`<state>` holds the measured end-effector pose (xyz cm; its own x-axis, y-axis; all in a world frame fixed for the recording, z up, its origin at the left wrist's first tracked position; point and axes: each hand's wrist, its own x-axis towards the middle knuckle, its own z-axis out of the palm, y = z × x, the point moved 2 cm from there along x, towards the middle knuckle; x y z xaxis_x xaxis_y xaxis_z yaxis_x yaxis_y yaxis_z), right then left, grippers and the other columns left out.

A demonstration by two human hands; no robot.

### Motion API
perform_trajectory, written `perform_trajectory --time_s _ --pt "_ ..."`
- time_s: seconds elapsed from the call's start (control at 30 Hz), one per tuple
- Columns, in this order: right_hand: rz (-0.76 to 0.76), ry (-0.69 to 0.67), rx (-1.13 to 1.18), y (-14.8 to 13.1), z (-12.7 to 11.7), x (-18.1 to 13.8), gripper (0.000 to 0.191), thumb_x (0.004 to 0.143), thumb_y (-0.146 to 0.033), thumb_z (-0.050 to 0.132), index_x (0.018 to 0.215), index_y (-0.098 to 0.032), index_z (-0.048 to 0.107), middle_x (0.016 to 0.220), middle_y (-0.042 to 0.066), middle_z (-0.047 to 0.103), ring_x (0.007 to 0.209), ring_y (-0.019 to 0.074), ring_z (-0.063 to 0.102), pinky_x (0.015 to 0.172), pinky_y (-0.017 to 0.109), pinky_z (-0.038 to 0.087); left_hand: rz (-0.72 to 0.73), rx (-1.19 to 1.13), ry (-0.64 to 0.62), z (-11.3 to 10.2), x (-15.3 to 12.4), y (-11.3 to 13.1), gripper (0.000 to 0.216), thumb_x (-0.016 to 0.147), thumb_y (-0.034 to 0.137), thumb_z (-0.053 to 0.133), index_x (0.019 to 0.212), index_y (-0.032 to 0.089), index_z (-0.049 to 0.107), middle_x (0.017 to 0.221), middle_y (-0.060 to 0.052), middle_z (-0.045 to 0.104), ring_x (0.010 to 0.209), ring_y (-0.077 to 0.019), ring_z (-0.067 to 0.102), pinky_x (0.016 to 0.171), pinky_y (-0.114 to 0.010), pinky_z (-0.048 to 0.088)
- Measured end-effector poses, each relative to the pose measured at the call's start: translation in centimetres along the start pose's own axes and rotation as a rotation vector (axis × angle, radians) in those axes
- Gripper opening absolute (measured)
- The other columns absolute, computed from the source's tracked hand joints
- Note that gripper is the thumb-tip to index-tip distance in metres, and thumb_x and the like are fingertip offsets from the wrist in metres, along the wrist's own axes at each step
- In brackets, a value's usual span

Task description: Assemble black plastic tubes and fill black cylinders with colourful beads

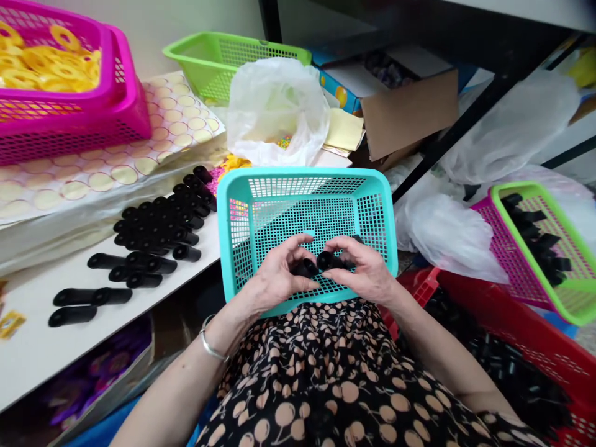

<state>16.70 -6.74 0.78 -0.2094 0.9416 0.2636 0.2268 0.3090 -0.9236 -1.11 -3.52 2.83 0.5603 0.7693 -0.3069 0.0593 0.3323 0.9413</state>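
While the white work surface (32, 357) takes up most of the left side, its near edge slants right up to the teal basket (305, 174) on the person's lap. There's also a big red crate (512, 310) down on the right, full of small black pieces. The pink basket (135, 118) is toward the far left corner of the surface, on top of a circle-printed sheet, and it's piled with yellow rings (41, 59).

OK, arms: the left one angles up from the lower left, the right one from the lower right, elbows wide, and they meet over the teal basket's near edge, a bit right of its middle. The left hand (274, 273) is curled in a C, thumb underneath and fingers arched over the top, closed around one black tube (308, 268). The right hand (365, 270) pretty much mirrors it, thumb and fingertips pinching a second black tube (325, 260). Neither hand is spread wide, just open enough to go around a tube. The two tube ends sit right by each other, though I can't tell if they touch. Something dark pokes out past the right fingers too, no idea if it's another tube.

The loose black tubes (161, 217) lie along the surface's near edge, bunched thickest toward the basket. Smallest thing: a thin silver bangle (212, 341) on the left wrist.
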Motion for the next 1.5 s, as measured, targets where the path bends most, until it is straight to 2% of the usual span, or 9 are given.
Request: perform_trajectory --time_s 0.27,0.43,0.57,0.7,0.87,1.03,1.17,1.3,1.5 --pt "-0.253 -0.053 -0.148 -0.8 0.0 0.8 0.03 0.079 -0.014 0.065 0.108 -0.021 0.062 0.101 0.007 0.063 0.097 0.0193 0.058 0.086 0.038 0.05 0.009 0.07 0.081 -0.2 0.0 -0.5 0.082 0.05 0.01 0.081 0.124 0.016 0.046 0.09 -0.003 0.066 0.082 -0.0178 0.06 0.076 -0.032 0.048" --pt "-0.179 -0.053 -0.074 -0.8 0.1 0.7 0.033 0.077 -0.016 0.069 0.108 -0.021 0.062 0.102 0.006 0.063 0.099 0.0192 0.059 0.088 0.038 0.049 0.049 0.107 0.109 -0.5 0.2 -1.0 0.081 0.047 0.013 0.084 0.12 0.017 0.051 0.103 -0.006 0.063 0.092 -0.0199 0.059 0.086 -0.037 0.046" --pt "-0.09 -0.025 0.006 -0.2 -0.1 0.5 0.034 0.077 -0.016 0.068 0.109 -0.023 0.062 0.103 0.006 0.061 0.099 0.0186 0.058 0.087 0.037 0.049 0.101 0.108 0.183 -0.8 0.1 -0.6 0.047 0.048 0.015 0.084 0.09 0.015 0.064 0.099 -0.005 0.059 0.09 -0.0179 0.056 0.085 -0.034 0.045" --pt "0.078 0.066 -0.015 2.0 -2.1 0.5 0.034 0.076 -0.019 0.067 0.109 -0.024 0.061 0.102 0.004 0.057 0.096 0.0175 0.056 0.083 0.034 0.049 0.006 -0.052 0.223 -1.3 0.1 0.2 0.032 0.059 0.016 0.074 0.088 0.015 0.06 0.085 -0.002 0.059 0.08 -0.0155 0.057 0.078 -0.032 0.046" --pt "0.284 0.113 -0.049 5.0 -4.3 0.0 0.033 0.072 -0.024 0.068 0.104 -0.021 0.061 0.101 0.004 0.057 0.094 0.0183 0.055 0.083 0.036 0.049 0.018 0.562 0.12 -1.4 1.9 1.3 0.032 0.061 0.007 0.058 0.091 0.017 0.063 0.086 -0.003 0.059 0.077 -0.0171 0.054 0.074 -0.034 0.043" --pt "0.354 0.012 0.02 5.8 -2.7 -1.0 0.042 0.072 -0.023 0.068 0.112 -0.02 0.059 0.106 0.005 0.063 0.1 0.0195 0.058 0.095 0.041 0.045 0.048 1.093 -0.06 0.5 4.3 -0.6 0.018 0.063 0.001 0.053 0.055 0.017 0.054 0.06 -0.003 0.047 0.066 -0.0202 0.051 0.069 -0.035 0.04" --pt "0.314 0.003 0.001 5.7 -1.7 -1.3 0.038 0.073 -0.022 0.067 0.11 -0.019 0.061 0.103 0.005 0.063 0.097 0.019 0.059 0.09 0.039 0.047 0.058 1.055 0.044 0.4 4.9 -2.6 0.032 0.068 0.002 0.054 0.044 0.019 0.043 0.049 -0.002 0.039 0.061 -0.0206 0.052 0.071 -0.034 0.041" --pt "0.163 0.031 -0.022 4.4 -1.8 -1.0 0.033 0.075 -0.022 0.067 0.108 -0.02 0.064 0.101 0.005 0.063 0.096 0.0187 0.059 0.089 0.039 0.048 0.04 0.974 0.038 -1.3 4.5 -2.0 0.021 0.056 0.003 0.067 0.05 0.019 0.056 0.052 0.0 0.049 0.066 -0.0191 0.054 0.069 -0.03 0.04" --pt "0.037 0.051 0.044 1.2 -1.0 -0.1 0.035 0.076 -0.021 0.068 0.111 -0.022 0.064 0.102 0.005 0.063 0.096 0.0177 0.059 0.087 0.038 0.05 -0.076 0.194 0.069 -2.0 2.6 0.5 0.034 0.057 0.02 0.08 0.09 0.016 0.07 0.077 -0.002 0.064 0.068 -0.0137 0.055 0.064 -0.027 0.043"
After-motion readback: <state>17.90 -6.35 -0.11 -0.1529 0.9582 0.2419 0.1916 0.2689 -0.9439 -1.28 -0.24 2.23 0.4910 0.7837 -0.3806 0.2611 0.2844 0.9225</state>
